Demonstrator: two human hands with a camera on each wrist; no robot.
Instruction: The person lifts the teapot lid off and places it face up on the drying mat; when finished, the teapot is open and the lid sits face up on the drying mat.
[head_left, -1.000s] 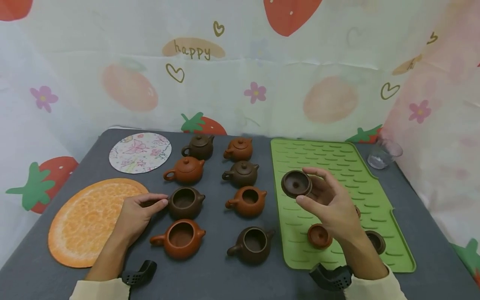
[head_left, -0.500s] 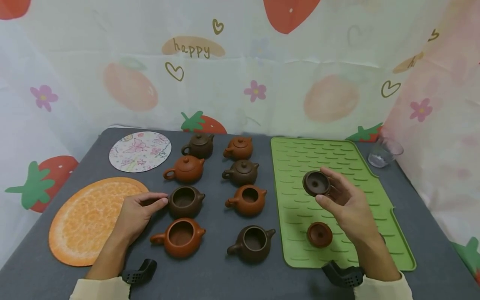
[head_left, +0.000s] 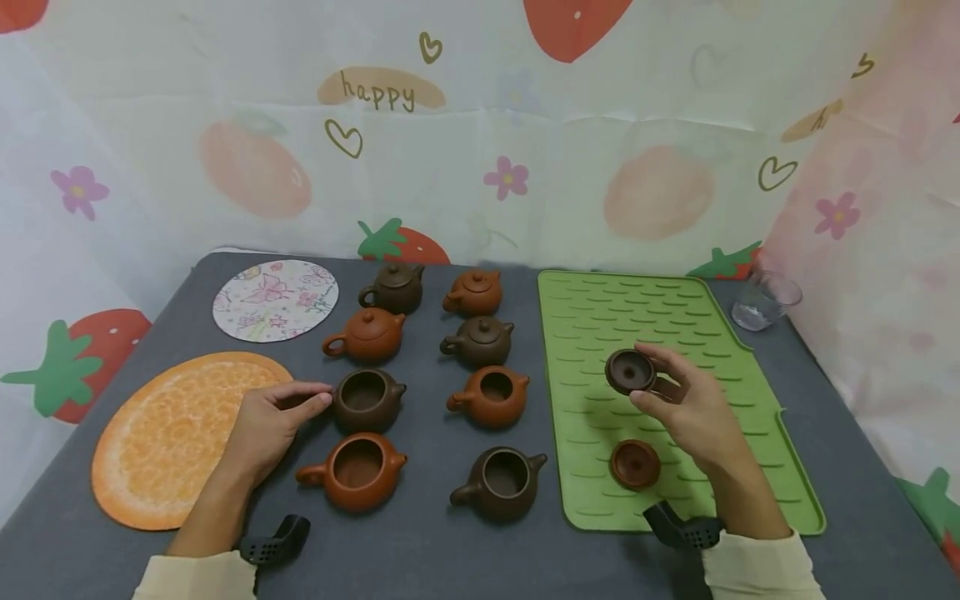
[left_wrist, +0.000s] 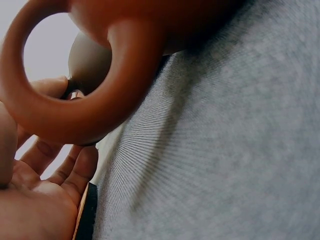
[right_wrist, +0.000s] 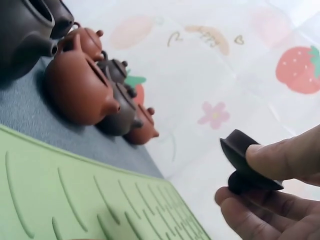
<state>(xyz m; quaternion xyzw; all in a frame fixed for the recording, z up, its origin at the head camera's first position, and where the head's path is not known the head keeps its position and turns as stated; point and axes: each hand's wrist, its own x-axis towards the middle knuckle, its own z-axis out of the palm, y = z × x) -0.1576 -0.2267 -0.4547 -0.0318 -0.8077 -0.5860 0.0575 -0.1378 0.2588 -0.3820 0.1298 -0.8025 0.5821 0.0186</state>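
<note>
My left hand pinches the handle of a lidless dark brown teapot between thumb and fingertips; the handle itself is mostly hidden. Over the green mat, my right hand holds a dark brown teapot lid by its edge. The lid's hollow underside faces the head camera, and its knob points down in the right wrist view. Below it on the mat lies a reddish-brown lid, underside up. An orange-brown lidless teapot stands just in front of the dark one; its ring handle fills the left wrist view.
Lidless teapots, one orange-brown and one dark, stand in the right column. Several lidded teapots stand behind. Two round mats, orange and floral, lie at left. A glass stands at back right.
Since a second ago my right hand has moved right with the dark lid, farther from the teapots, then stayed nearly still. My left hand keeps its grip on the dark teapot.
</note>
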